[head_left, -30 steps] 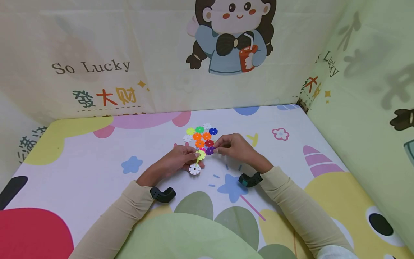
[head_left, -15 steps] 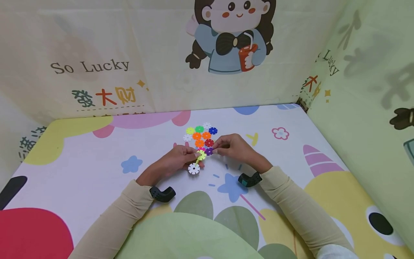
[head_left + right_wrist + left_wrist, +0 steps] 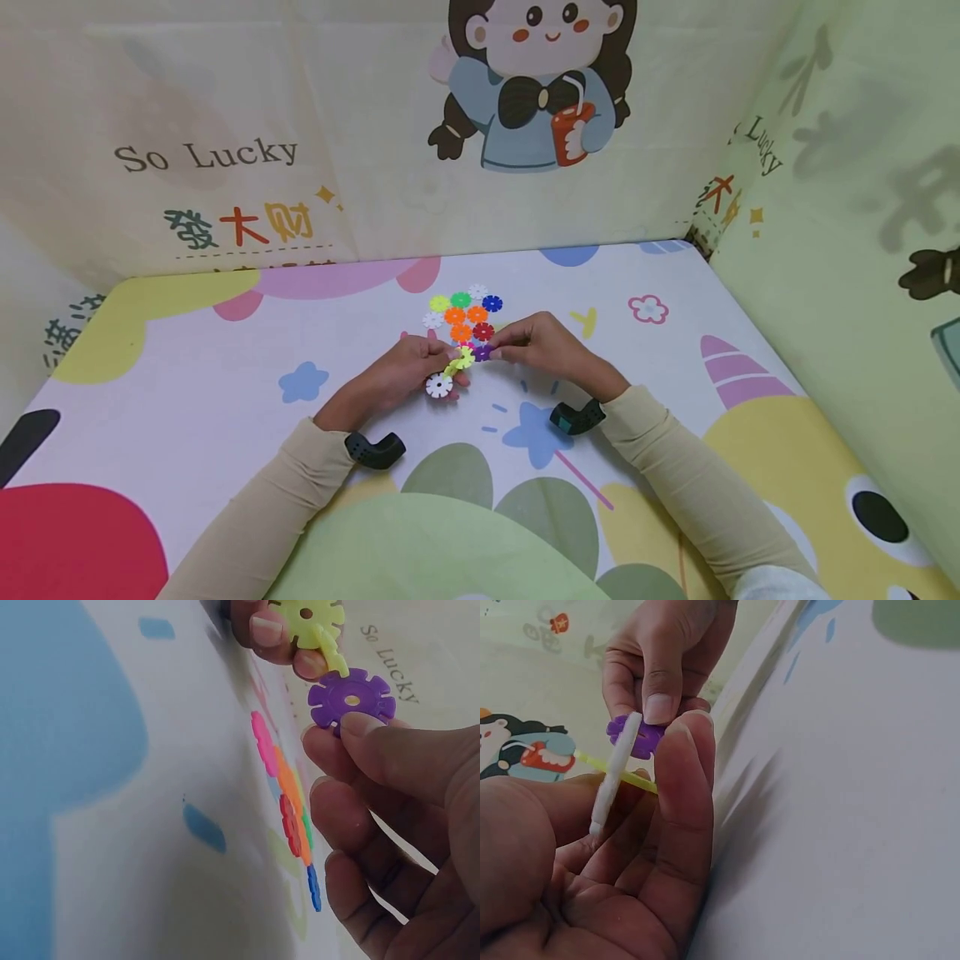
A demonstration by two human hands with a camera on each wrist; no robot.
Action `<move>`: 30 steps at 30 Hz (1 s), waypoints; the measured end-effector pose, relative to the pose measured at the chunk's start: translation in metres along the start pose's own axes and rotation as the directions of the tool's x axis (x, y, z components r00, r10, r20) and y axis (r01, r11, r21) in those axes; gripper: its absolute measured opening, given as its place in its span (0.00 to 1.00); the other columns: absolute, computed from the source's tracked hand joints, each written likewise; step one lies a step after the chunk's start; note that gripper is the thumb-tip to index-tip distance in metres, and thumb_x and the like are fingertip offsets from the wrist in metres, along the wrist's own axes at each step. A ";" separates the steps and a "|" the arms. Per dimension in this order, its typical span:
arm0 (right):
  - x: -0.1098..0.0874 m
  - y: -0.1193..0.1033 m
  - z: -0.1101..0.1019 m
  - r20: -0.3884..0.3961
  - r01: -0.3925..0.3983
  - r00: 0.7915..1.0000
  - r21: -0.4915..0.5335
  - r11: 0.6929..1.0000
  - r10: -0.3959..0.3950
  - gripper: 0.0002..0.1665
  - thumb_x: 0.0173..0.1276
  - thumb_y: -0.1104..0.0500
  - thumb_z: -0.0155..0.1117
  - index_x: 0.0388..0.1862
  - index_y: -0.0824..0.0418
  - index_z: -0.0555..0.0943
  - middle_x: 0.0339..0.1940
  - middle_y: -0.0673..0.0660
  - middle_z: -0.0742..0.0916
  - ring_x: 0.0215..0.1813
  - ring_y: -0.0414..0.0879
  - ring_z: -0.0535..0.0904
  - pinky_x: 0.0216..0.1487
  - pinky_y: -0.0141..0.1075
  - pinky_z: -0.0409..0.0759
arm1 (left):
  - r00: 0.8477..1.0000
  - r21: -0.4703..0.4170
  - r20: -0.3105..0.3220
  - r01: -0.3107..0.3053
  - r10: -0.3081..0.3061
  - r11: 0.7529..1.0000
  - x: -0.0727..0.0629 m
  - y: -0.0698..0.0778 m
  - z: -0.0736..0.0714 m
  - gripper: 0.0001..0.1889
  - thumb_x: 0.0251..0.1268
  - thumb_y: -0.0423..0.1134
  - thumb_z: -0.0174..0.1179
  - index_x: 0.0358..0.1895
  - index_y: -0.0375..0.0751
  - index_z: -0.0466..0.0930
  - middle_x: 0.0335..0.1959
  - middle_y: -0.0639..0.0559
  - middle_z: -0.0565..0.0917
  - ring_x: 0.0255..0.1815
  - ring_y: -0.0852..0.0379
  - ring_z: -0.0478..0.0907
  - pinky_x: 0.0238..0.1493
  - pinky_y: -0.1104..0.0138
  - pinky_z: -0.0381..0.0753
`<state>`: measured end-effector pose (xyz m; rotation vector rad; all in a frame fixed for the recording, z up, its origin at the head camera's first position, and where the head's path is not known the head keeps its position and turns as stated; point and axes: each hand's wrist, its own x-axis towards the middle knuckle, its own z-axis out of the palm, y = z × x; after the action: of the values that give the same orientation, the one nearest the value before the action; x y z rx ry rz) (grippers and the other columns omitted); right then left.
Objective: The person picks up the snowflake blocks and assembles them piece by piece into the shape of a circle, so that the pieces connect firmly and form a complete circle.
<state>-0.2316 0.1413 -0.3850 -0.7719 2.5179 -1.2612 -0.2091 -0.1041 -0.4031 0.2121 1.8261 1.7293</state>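
Note:
In the head view my left hand point(image 3: 397, 377) holds a short chain of notched plastic discs: yellow discs point(image 3: 465, 358) with a white disc point(image 3: 439, 386) at the near end. From the left wrist, that white disc point(image 3: 616, 772) shows edge-on between thumb and fingers. My right hand point(image 3: 551, 346) pinches a purple disc point(image 3: 352, 699) between thumb and index finger. Its notched rim meets the edge of a yellow disc point(image 3: 332, 652) in the right wrist view. Another yellow disc point(image 3: 309, 621) sits by the left fingertips.
Just beyond the hands, loose discs lie on the patterned table mat point(image 3: 525, 279): orange point(image 3: 461, 332), red point(image 3: 483, 332), green point(image 3: 461, 299), blue point(image 3: 492, 303), white point(image 3: 432, 320) and more. A printed cloth wall point(image 3: 375, 125) stands behind, another point(image 3: 847, 208) at the right.
The white end of the chain has swung left and slightly up in the head view as the chain turned. The purple disc has shifted slightly nearer me and left, against the yellow one.

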 end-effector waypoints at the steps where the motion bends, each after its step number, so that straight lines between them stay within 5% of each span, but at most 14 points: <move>1: 0.000 -0.001 0.000 -0.002 0.006 1.000 -0.003 1.000 -0.006 0.08 0.62 0.65 0.70 0.41 0.63 0.89 0.36 0.51 0.89 0.31 0.42 0.82 0.33 0.33 0.80 | 1.000 -0.001 -0.003 0.004 -0.004 1.000 0.000 0.000 0.000 0.16 0.76 0.38 0.50 0.55 0.27 0.75 0.37 0.37 0.85 0.27 0.51 0.84 0.38 0.63 0.84; 14: 0.000 -0.008 0.007 -0.033 0.042 0.998 -0.110 0.993 -0.046 0.07 0.61 0.67 0.71 0.39 0.63 0.89 0.36 0.52 0.89 0.45 0.44 0.84 0.40 0.30 0.82 | 0.998 0.074 -0.066 0.028 -0.023 0.997 -0.001 0.001 0.000 0.16 0.76 0.37 0.51 0.55 0.26 0.77 0.35 0.38 0.86 0.29 0.50 0.85 0.40 0.64 0.84; 21: -0.002 -0.009 0.006 -0.023 0.088 0.995 -0.159 0.983 -0.092 0.06 0.61 0.66 0.71 0.38 0.62 0.89 0.35 0.51 0.89 0.43 0.43 0.85 0.43 0.30 0.81 | 0.996 0.172 -0.082 0.030 -0.016 0.985 0.000 0.002 0.003 0.14 0.75 0.37 0.52 0.53 0.29 0.79 0.34 0.41 0.87 0.31 0.50 0.86 0.43 0.68 0.82; 30: -0.002 -0.012 0.010 -0.091 0.078 0.992 -0.154 0.985 -0.092 0.05 0.61 0.65 0.72 0.37 0.63 0.89 0.33 0.50 0.89 0.37 0.41 0.84 0.37 0.30 0.81 | 0.996 0.083 -0.093 -0.001 0.009 0.997 -0.002 0.001 0.002 0.14 0.76 0.37 0.50 0.51 0.29 0.80 0.35 0.39 0.86 0.30 0.49 0.86 0.41 0.64 0.84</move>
<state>-0.2215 0.1298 -0.3815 -0.8799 2.7102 -1.1724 -0.2072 -0.1033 -0.4015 0.1717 1.9689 1.6936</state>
